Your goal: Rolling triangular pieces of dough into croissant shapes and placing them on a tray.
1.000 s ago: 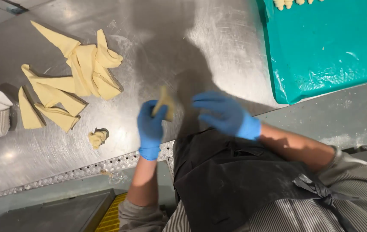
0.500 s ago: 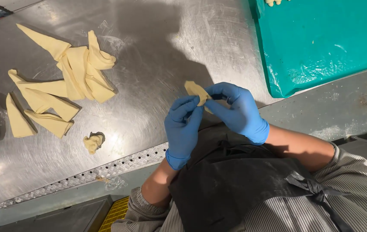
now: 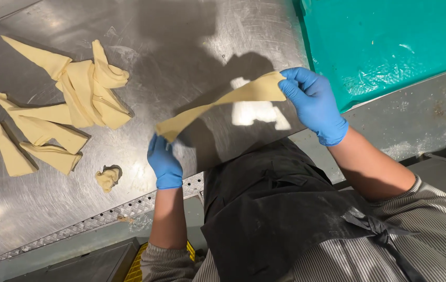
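Long dough strip (image 3: 218, 104) stretched above worktop (image 3: 191, 47), low end pinched by left hand (image 3: 164, 163), high end by right hand (image 3: 313, 104).

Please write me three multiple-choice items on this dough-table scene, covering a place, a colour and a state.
1. Where does the small dough lump lie?
A. on the teal tray
B. on the steel table, near its front edge
C. in the left hand

2. What colour are the gloves?
A. blue
B. white
C. black

3. How is the held dough strip?
A. rolled up
B. lying flat on the table
C. stretched between both hands

Answers: 1 B, it sits on the table below the dough pile; 2 A, both are blue; 3 C, the left hand and right hand each pinch one end.
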